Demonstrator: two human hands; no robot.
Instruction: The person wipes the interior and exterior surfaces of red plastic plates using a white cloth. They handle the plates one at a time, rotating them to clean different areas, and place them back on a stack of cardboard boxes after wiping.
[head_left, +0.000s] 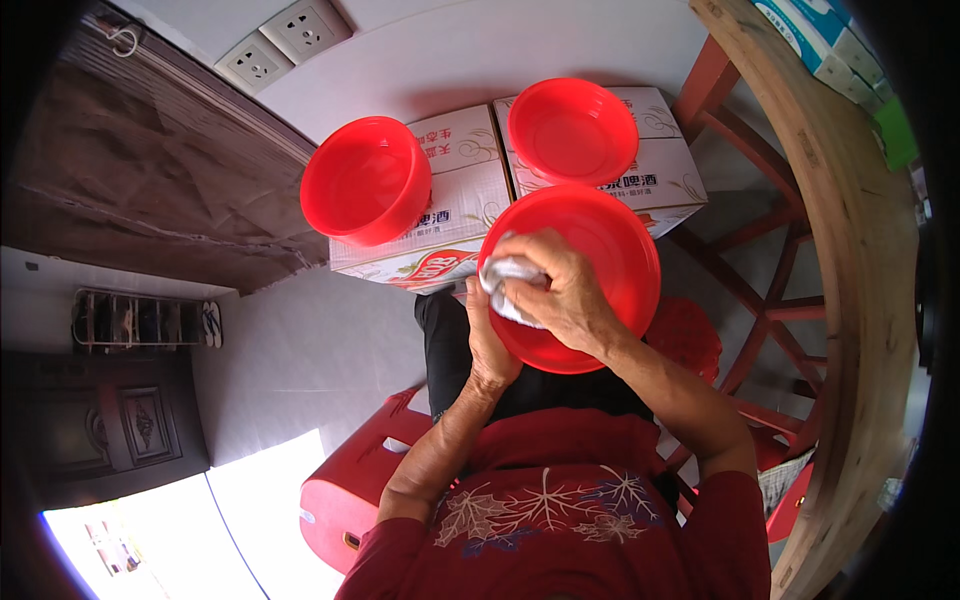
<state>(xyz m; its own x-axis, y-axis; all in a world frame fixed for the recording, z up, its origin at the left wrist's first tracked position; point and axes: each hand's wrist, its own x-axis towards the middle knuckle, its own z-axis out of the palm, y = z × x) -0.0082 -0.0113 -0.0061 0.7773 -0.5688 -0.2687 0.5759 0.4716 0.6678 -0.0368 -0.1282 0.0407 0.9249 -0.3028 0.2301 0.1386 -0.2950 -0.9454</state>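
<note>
A red plastic basin is tilted above my lap. My left hand grips its left rim, thumb up along the outside and the other fingers hidden beneath. In my right hand is a bunched white cloth, pressed against the basin's inner left wall. Beyond it, a second red basin rests on the right cardboard box. A third red basin leans on the left cardboard box, its opening turned partly towards me.
A wooden table on red legs curves along my right, with tissue packs on top. A red stool stands at my left. A brown curtain hangs at far left, near a shoe rack. Wall sockets are above.
</note>
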